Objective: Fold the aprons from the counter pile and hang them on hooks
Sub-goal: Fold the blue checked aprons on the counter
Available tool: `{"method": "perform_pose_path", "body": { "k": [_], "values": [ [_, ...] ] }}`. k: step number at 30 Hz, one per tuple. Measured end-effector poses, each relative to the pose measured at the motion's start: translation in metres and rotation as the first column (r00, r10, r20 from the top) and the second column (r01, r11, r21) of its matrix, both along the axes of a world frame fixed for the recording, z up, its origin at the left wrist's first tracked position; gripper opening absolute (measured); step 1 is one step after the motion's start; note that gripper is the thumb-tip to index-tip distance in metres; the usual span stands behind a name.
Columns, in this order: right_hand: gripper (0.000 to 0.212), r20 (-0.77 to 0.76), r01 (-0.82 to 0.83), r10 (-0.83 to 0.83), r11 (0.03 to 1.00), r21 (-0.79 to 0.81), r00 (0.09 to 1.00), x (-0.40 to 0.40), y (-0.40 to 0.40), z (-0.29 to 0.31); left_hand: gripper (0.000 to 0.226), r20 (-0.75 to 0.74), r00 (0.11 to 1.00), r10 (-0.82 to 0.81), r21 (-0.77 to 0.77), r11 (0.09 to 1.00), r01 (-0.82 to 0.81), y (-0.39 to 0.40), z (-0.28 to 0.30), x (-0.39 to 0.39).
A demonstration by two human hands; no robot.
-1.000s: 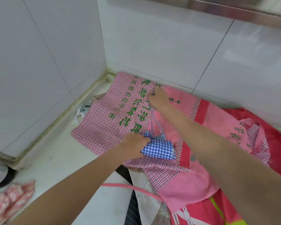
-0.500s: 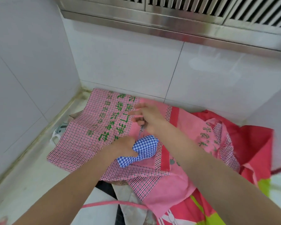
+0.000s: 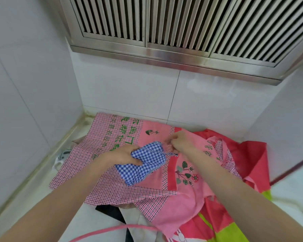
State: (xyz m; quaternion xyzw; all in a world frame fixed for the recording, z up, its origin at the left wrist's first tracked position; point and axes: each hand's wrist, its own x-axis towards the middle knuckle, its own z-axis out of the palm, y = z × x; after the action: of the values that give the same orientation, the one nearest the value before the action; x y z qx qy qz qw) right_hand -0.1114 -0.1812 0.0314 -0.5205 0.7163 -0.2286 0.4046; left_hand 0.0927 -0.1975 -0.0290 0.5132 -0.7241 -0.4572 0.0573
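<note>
Our left hand (image 3: 123, 155) grips the folded blue checked apron (image 3: 143, 163) with curled fingers; our right hand (image 3: 179, 143) pinches its strap (image 3: 171, 154) above the apron pile (image 3: 182, 203).

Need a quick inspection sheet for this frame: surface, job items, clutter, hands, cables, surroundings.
Surface: white counter in a tiled corner, mostly covered by cloth.
Job's things: folded blue checked apron lying on a pink checked apron; more pink and red aprons piled at the right.
Clutter: small white item partly under the pile at the left, kind unclear; black cloth at the near edge.
Hands: left hand grips the blue apron; right hand pinches its tie.
Cables: nothing seen.
Surroundings: white wall tiles; steel louvred vent above.
</note>
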Motion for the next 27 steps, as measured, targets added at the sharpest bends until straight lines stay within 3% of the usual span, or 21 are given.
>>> {"method": "perform_pose_path", "body": {
  "k": [3, 6, 9, 11, 13, 17, 19, 21, 24, 25, 27],
  "values": [
    [0.029, -0.164, -0.066, 0.066, 0.998, 0.007, 0.984, -0.006, 0.003, 0.013, 0.037, 0.065, 0.997, -0.028, -0.092, 0.995, 0.034, 0.006, 0.007, 0.005],
    [0.026, -0.254, -0.127, 0.157, 0.983, 0.13, 0.955, -0.007, 0.018, 0.027, 0.037, -0.11, 0.98, 0.168, -0.111, 0.977, -0.18, 0.01, 0.016, 0.014],
    [0.036, -0.277, -0.192, 0.207, 0.978, 0.079, 0.938, -0.01, 0.032, 0.03, 0.034, -0.408, 0.788, 0.46, 0.035, 0.871, -0.49, 0.01, 0.031, 0.028],
    [0.029, -0.332, -0.306, 0.29, 0.952, 0.003, 0.898, -0.008, 0.037, 0.033, 0.035, -0.485, 0.676, 0.555, 0.11, 0.805, -0.583, 0.007, 0.037, 0.036],
    [0.029, -0.458, -0.471, 0.392, 0.88, -0.067, 0.798, 0.001, 0.037, 0.036, 0.031, -0.509, 0.633, 0.584, 0.141, 0.782, -0.607, 0.006, 0.042, 0.037],
    [0.076, -0.565, -0.607, 0.485, 0.794, -0.036, 0.667, 0.017, 0.03, 0.034, 0.028, -0.533, 0.548, 0.645, 0.265, 0.742, -0.615, 0.007, 0.047, 0.032],
    [0.088, -0.554, -0.614, 0.489, 0.787, -0.052, 0.674, 0.018, 0.028, 0.035, 0.028, -0.51, 0.549, 0.662, 0.302, 0.735, -0.607, 0.008, 0.047, 0.034],
    [0.082, -0.544, -0.603, 0.455, 0.789, -0.121, 0.705, 0.014, 0.027, 0.04, 0.027, -0.472, 0.568, 0.674, 0.305, 0.73, -0.612, 0.009, 0.047, 0.037],
    [0.037, -0.546, -0.638, 0.443, 0.732, -0.238, 0.711, 0.01, 0.027, 0.05, 0.027, -0.435, 0.57, 0.697, 0.305, 0.709, -0.636, 0.011, 0.044, 0.043],
    [0.029, -0.592, -0.665, 0.454, 0.721, -0.196, 0.666, 0.01, 0.027, 0.052, 0.028, -0.423, 0.573, 0.702, 0.303, 0.705, -0.641, 0.012, 0.044, 0.045],
    [0.03, -0.772, -0.693, 0.445, 0.721, 0.009, 0.453, 0.011, 0.024, 0.048, 0.031, -0.408, 0.583, 0.702, 0.295, 0.706, -0.644, 0.012, 0.043, 0.045]
  ]
}}
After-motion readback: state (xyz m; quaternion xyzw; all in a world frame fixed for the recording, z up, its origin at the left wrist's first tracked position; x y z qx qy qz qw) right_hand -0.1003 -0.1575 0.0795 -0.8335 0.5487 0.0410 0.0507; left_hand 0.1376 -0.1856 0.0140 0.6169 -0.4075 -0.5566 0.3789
